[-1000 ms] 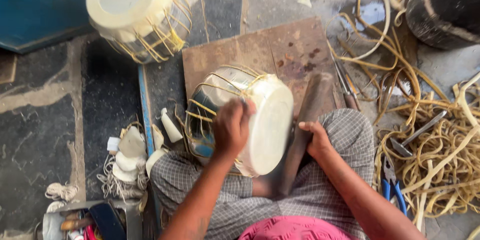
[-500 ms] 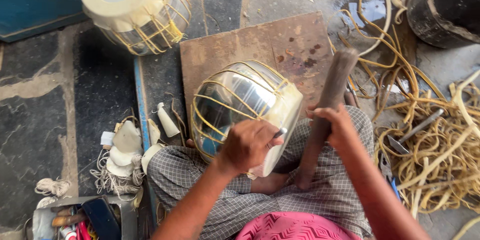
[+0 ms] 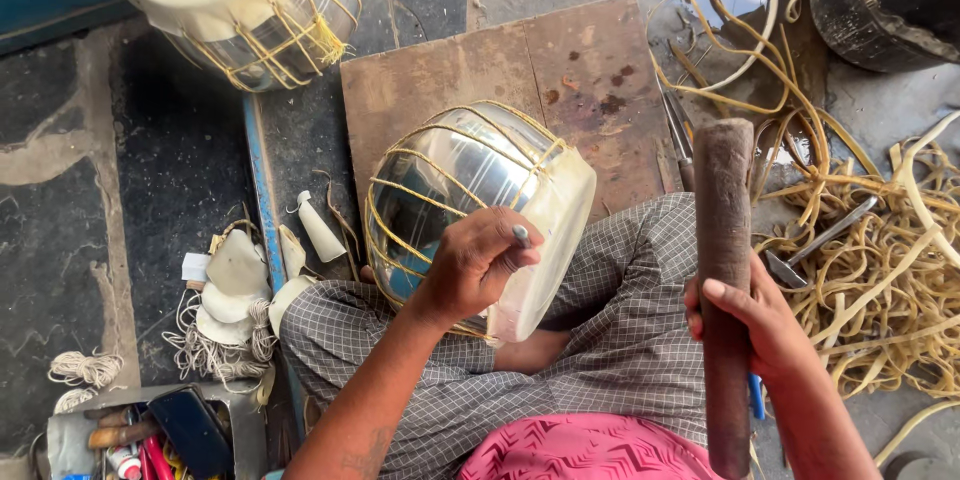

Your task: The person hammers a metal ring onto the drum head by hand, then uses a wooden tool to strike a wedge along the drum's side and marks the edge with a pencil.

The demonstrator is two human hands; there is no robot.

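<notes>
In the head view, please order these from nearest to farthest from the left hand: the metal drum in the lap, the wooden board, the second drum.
1. Metal drum, under the left hand.
2. Wooden board, just beyond.
3. Second drum, top left.

The left hand [image 3: 478, 265] is curled into a loose fist, knuckles up, with a small grey tip showing between thumb and forefinger. Its forearm runs down and to the left, bare to the elbow. Well apart to the right, the right hand [image 3: 752, 325] is wrapped in a closed grip, thumb lying across the front, and its forearm slants down toward the lower right.
</notes>
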